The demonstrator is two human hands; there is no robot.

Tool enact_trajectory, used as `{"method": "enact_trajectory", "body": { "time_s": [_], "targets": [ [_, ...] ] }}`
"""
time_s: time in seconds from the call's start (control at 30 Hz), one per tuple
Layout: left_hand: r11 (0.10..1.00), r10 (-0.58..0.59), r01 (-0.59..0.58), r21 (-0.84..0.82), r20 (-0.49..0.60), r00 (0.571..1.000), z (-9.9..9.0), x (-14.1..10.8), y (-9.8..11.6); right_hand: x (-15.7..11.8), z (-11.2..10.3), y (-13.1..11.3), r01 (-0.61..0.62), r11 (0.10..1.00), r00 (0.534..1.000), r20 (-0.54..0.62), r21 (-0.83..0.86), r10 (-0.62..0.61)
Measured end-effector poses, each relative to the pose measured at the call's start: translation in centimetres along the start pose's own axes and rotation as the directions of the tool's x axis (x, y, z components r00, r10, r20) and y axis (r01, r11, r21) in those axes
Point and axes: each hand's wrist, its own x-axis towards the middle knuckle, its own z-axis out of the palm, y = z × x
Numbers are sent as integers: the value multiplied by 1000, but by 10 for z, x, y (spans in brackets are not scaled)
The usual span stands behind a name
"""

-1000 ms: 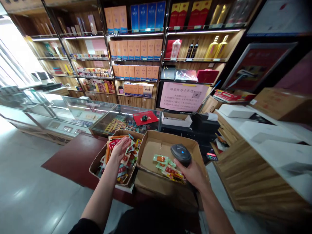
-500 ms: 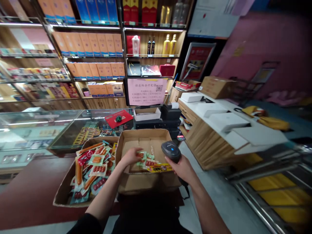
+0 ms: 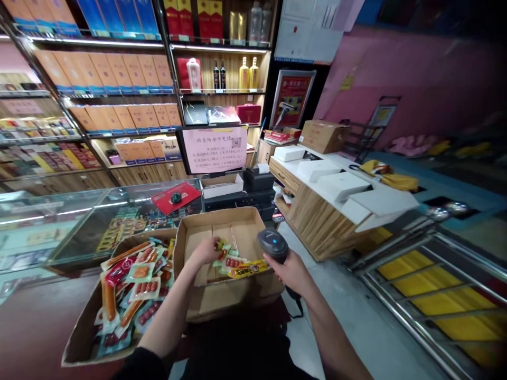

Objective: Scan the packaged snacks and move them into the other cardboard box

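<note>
My right hand (image 3: 291,269) grips a black handheld barcode scanner (image 3: 273,244) with a small blue light, at the right rim of a cardboard box (image 3: 198,221). Inside that box lie a few sealed snack packets (image 3: 234,262) and a long yellow snack packet (image 3: 249,268). My left hand (image 3: 206,250) is over the same box, its fingers closed on a small yellow-green snack packet (image 3: 221,244), mostly hidden. To the left, a second cardboard box (image 3: 79,330) is heaped with wrapped sausages (image 3: 146,288) and similar packets.
Ahead stand a monitor with a pink notice (image 3: 216,150), a black receipt printer (image 3: 259,178) and a white tray (image 3: 222,187). A glass counter (image 3: 91,211) with a red folder (image 3: 174,198) is at left. A white-topped cabinet (image 3: 304,211) and metal railing (image 3: 400,285) are at right.
The view has shifted to the right. My left hand has lifted slightly off the packets, with a small yellow-green one at its fingertips. The scanner stays in my right hand.
</note>
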Motion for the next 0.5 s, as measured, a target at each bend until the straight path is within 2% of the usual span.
{"method": "enact_trajectory", "body": {
  "time_s": [0.07,0.1,0.17,0.2,0.27,0.33,0.4,0.5],
  "targets": [
    [945,-40,1,-328,-111,993,-9,9,0,0,3,-3,7,1000,1000,10,11,-7],
    [861,-71,-15,-509,-148,986,-13,14,2,1,4,-5,13,1000,1000,19,19,-14],
    [604,-136,-42,-796,-155,978,-17,24,7,2,8,-11,30,999,999,39,36,-32],
    [475,-162,-50,-878,-144,976,-18,28,10,3,9,-14,41,998,998,47,43,-43],
    [282,-199,-66,-957,-126,972,-19,35,16,5,13,-21,69,996,995,65,60,-73],
    [169,-218,-77,-983,-113,969,-18,40,22,9,18,-26,108,990,989,87,92,-116],
    [98,-223,-79,-992,-99,970,-18,43,26,14,23,-29,150,980,982,94,130,-163],
    [46,-229,-99,-994,-107,968,-18,45,32,22,33,-30,171,976,979,85,138,-183]
  ]
}}
